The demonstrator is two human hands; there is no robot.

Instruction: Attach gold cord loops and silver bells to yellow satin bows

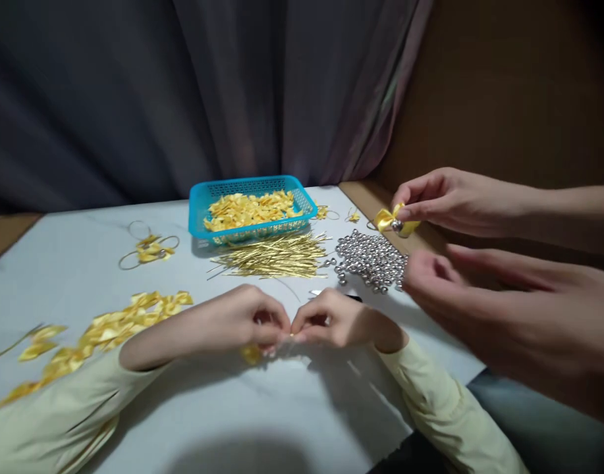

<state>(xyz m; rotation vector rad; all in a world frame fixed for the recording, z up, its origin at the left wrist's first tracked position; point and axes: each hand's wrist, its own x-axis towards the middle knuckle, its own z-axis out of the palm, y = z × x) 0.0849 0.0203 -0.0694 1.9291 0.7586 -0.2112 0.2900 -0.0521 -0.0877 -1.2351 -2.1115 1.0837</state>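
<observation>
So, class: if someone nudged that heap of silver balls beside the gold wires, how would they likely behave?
The silver balls look round and glossy, so they would probably roll and scatter across the smooth table. Nothing walls the heap in, so some might reach the edge. Each looks small, likely light.

tiny piece (290,336) pinched by left hand (232,324) and right hand (338,320) too small to tell, yellow bow (252,354) half hidden beneath
</observation>
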